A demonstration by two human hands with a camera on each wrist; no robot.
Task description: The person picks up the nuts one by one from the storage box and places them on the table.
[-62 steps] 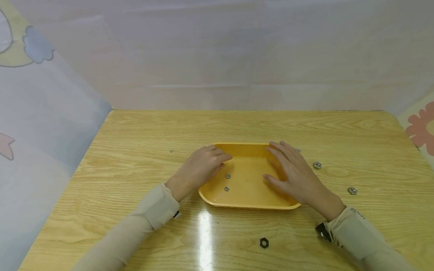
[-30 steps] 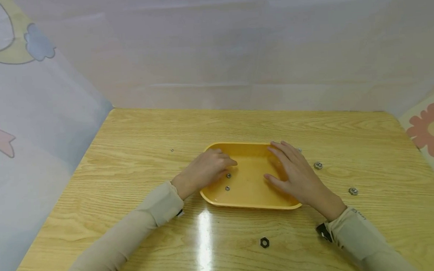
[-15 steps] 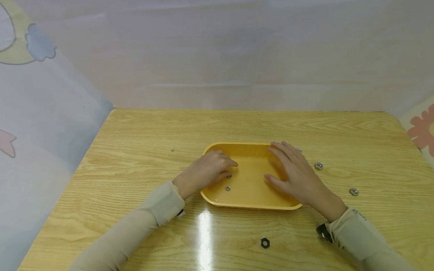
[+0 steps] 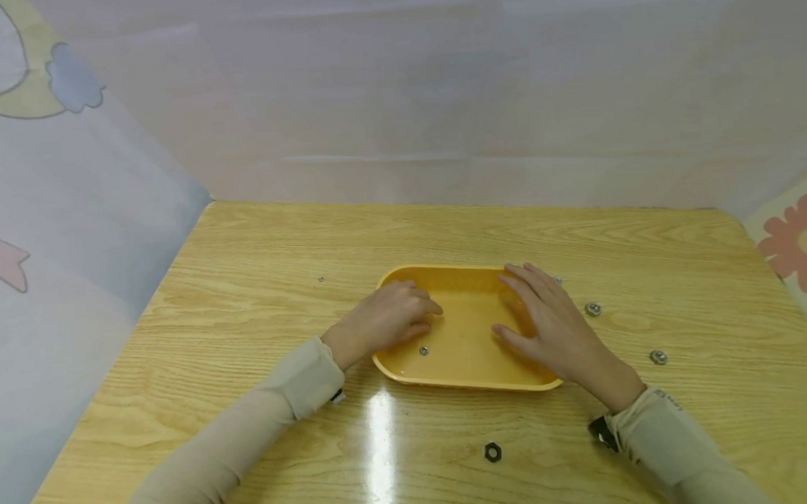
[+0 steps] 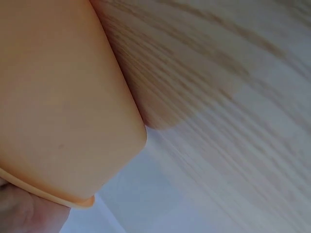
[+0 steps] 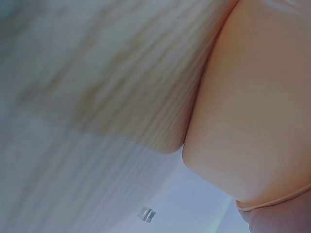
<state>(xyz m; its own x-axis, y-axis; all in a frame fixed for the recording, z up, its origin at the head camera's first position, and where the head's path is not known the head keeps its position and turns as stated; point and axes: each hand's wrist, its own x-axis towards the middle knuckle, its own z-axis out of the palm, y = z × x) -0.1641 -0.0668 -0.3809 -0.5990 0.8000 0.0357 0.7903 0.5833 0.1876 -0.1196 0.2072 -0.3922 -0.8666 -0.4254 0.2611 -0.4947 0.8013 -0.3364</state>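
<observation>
In the head view a yellow plastic tray [image 4: 475, 354] sits mid-table. My left hand [image 4: 386, 317] reaches over its left end, fingers bent and the thumb low inside. The small metal nut that lay by that thumb is hidden, so whether the fingers pinch it cannot be told. A second small nut [image 4: 424, 351] lies on the tray floor below the hand. My right hand [image 4: 549, 328] rests over the tray's right end, with fingers spread and fairly straight. Both wrist views show mostly the tray's outer wall, with a bit of hand at the rim.
A black hex nut [image 4: 493, 452] lies on the wooden table [image 4: 255, 266] in front of the tray. To the right lie two larger metal nuts, one farther back [image 4: 592, 309] and one nearer [image 4: 658, 357]. Tiny pieces sit left [image 4: 321, 280] and behind the right hand [image 4: 558, 279].
The left hand has moved slightly right and deeper into the tray. Its thumb has closed over the upper small nut, now out of sight. The right hand has stayed put.
</observation>
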